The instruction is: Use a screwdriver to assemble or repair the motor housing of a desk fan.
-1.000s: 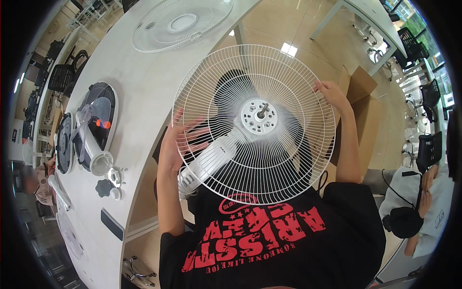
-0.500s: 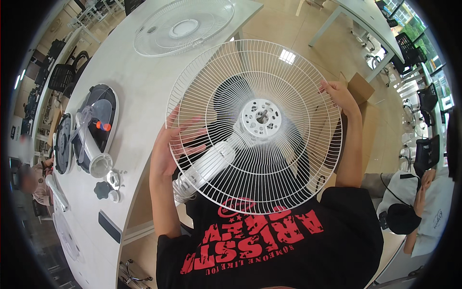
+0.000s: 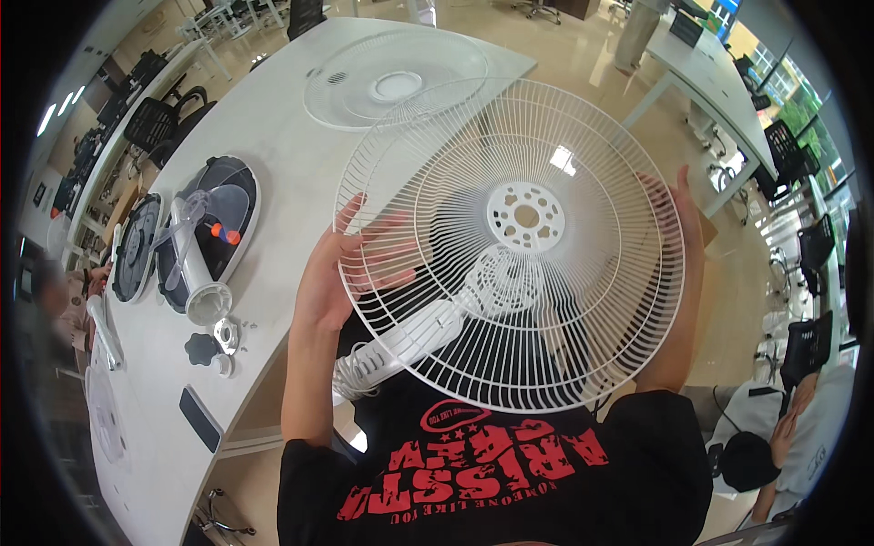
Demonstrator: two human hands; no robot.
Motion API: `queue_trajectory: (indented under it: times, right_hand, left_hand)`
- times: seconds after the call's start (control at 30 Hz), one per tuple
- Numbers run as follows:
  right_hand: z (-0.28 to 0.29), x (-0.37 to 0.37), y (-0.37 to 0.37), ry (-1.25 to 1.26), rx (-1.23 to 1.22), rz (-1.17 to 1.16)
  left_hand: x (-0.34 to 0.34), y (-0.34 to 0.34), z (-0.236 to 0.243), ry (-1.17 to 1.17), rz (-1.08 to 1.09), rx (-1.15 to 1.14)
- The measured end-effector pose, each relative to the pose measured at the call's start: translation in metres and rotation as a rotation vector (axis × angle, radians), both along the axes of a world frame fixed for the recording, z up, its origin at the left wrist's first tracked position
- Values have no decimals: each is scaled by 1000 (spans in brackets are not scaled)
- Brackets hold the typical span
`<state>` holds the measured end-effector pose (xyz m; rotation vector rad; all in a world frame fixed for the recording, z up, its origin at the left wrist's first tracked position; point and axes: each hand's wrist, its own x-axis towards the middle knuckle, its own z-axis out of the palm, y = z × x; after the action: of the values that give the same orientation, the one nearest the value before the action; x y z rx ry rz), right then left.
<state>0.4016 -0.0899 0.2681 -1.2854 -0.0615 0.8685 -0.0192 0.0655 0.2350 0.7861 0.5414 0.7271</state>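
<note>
A round white wire fan grille [image 3: 526,323] is held up between my hands in front of my chest. My left hand [image 3: 330,278] grips its left rim, thumb at the edge and spread fingers behind the wires. On the opposite rim, my right hand [image 3: 685,214] supports the grille, its fingers partly hidden behind the wires. The hub plate [image 3: 543,238] has an unfilled centre hole. Behind and below the grille lies the white fan body [image 3: 391,350], partly seen through the wires, with a coiled white cord [image 3: 353,378] at its lower end.
On the white table [image 3: 273,209] at left lie a second fan grille [image 3: 319,105], dark oval base parts [image 3: 238,259], a white tube [image 3: 194,268], a dark knob [image 3: 201,348] and a phone [image 3: 200,419]. Other people sit at far left and lower right.
The grille has come off the motor shaft, which showed in its centre hole before. My right hand has changed from pinching the rim to lying along it. The view has shifted too.
</note>
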Motion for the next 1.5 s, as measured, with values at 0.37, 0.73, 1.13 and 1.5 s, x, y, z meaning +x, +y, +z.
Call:
queue_trajectory:
  times: [0.37,0.73,1.13,1.5]
  right_hand:
    - [-84,38,1,-194,111,487]
    - [-133,-26,32,-414,-124,842]
    - [-179,-57,46,-663,-113,908]
    - [-177,-64,46,-754,-73,841]
  left_hand:
    - [23,104,32,-217,196,-23]
    - [36,256,-62,-223,266,-98]
    - [50,268,-68,-322,334,-276]
    - [53,264,-102,-126,318,-109]
